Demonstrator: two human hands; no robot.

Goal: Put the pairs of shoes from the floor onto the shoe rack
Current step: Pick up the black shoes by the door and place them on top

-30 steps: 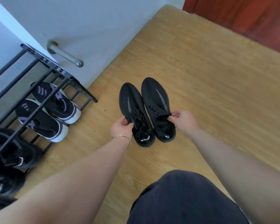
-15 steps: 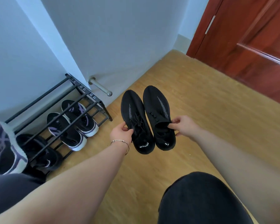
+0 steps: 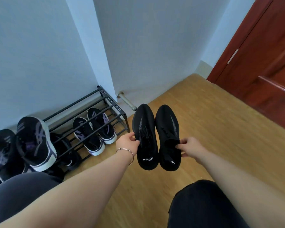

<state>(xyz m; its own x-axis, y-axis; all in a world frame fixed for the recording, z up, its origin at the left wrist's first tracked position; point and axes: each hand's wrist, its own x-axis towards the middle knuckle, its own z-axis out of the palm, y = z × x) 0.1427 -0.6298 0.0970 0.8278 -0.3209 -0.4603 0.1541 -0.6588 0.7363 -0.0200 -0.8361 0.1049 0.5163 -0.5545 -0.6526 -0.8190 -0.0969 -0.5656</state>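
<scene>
I hold a pair of plain black knit shoes above the wooden floor, toes pointing away from me. My left hand pinches the collar of the left black shoe. My right hand grips the collar of the right black shoe. The black metal shoe rack stands against the blue wall to the left of the held pair. A black-and-purple pair with white soles sits on its lower tier. Another black-and-purple pair rests on the upper bars at the left end.
A dark shoe lies under the rack's upper bars. A metal door stop sticks out of the wall just right of the rack. A red-brown door fills the right. My knees in dark trousers are at the bottom.
Both hands have lifted the black pair higher off the floor. My view has tilted up and left, showing more of the rack and the pair on its upper bars.
</scene>
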